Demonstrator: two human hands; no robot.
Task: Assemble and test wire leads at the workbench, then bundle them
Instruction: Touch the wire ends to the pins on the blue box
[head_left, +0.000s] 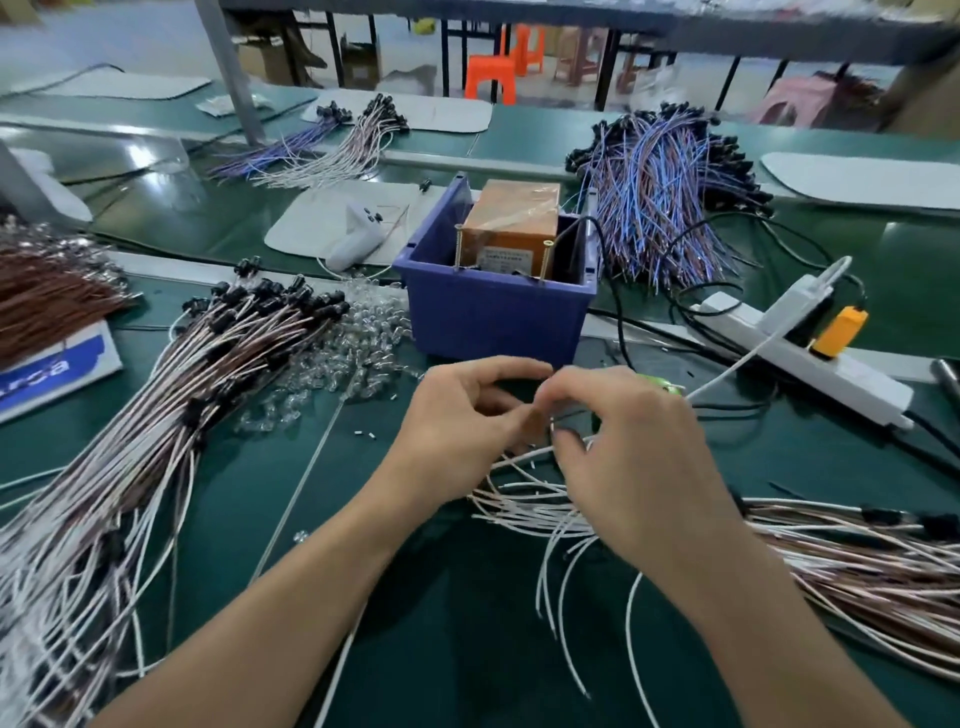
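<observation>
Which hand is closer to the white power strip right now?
Right. The right hand, pinching a wire lead, is left of the white power strip; the left hand, pinching the same lead, lies farther left, in front of the blue bin.

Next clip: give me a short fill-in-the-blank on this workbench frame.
The bin holding the orange box is ____.
The power strip lies to the ____ of the bin.
The left hand and right hand pinch a wire lead in ____ of the bin.
Missing: blue; right; front.
</observation>
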